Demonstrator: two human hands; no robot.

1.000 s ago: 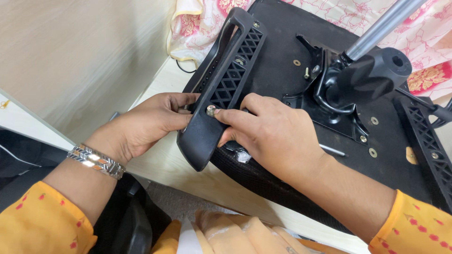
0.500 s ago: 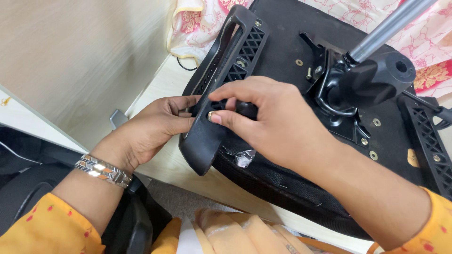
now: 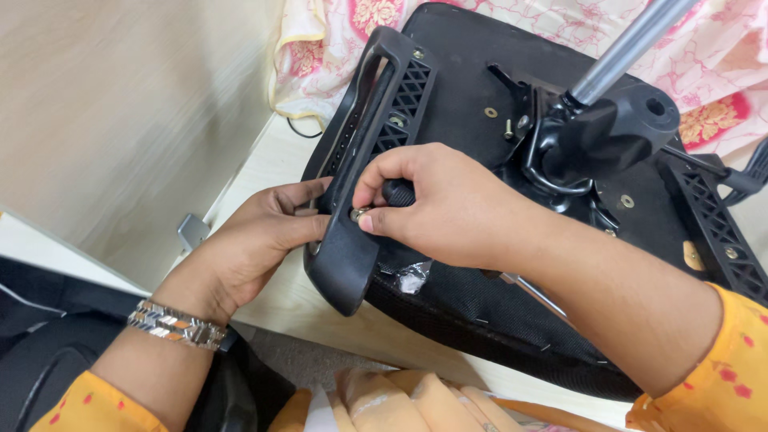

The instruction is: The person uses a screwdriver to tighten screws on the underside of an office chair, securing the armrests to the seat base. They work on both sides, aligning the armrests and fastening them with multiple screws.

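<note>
Head view: my left hand [image 3: 268, 232] steadies the black armrest [image 3: 364, 168] against the upturned chair seat [image 3: 480, 308]; right hand [image 3: 448, 204] pinches a small bolt [image 3: 358, 214], not yet seated.

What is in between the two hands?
In the head view, the black plastic armrest stands between the left hand and the right hand, whose fingertips pinch a small metal screw.

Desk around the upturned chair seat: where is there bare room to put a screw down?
Bare desk shows left of the armrest, between the floral cloth and the left hand. A strip is free before the seat. Around the right hand is crowded.
</note>
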